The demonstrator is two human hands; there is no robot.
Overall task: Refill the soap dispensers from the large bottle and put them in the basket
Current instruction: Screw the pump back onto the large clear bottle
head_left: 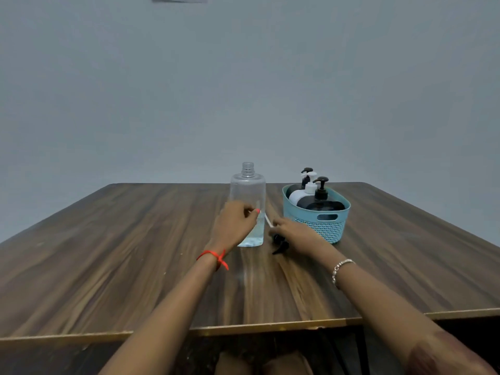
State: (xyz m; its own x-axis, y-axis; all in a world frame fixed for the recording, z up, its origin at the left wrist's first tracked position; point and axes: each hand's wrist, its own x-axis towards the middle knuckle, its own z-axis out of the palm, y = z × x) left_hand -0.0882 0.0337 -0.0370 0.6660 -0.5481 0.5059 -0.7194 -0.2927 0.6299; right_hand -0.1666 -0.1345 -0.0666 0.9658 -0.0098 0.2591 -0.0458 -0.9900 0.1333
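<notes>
- Large bottle (pixel 247 190) stands upright just left of the basket (pixel 316 221). Its threaded neck is uncapped and only a shallow layer of clear liquid sits at the bottom.
- My left hand (pixel 234 223) is on the bottle's side away from the basket, fingers curled round to the front and gripping it.
- My right hand (pixel 296 234) lies between bottle and basket, fingers closed over the black pump (pixel 278 240). Its white dip tube (pixel 267 220) slants up toward the bottle, and the nozzle seems to touch the table (pixel 135 253).
- Three dispensers (pixel 322 201), two black and one white, stand inside the basket with their pumps on.
- Tipping: the bottle is tall and nearly empty, so I judge it light. A careless tug from my left hand could tip it and spill the last of the soap through the open neck.
- Missing the neck: the dip tube looks thin and bendy. If I aim it badly, it may catch on the rim and flick drops onto the wood.
- Knocking the basket: my right forearm passes close beside it, and a wide swing could shove it or topple the dispensers.
- Slipping: any soap on my fingers would make the smooth plastic hard to hold.
- Writing: I can read none. The bottle is clear with no label, and the dispensers show no brand from here.
</notes>
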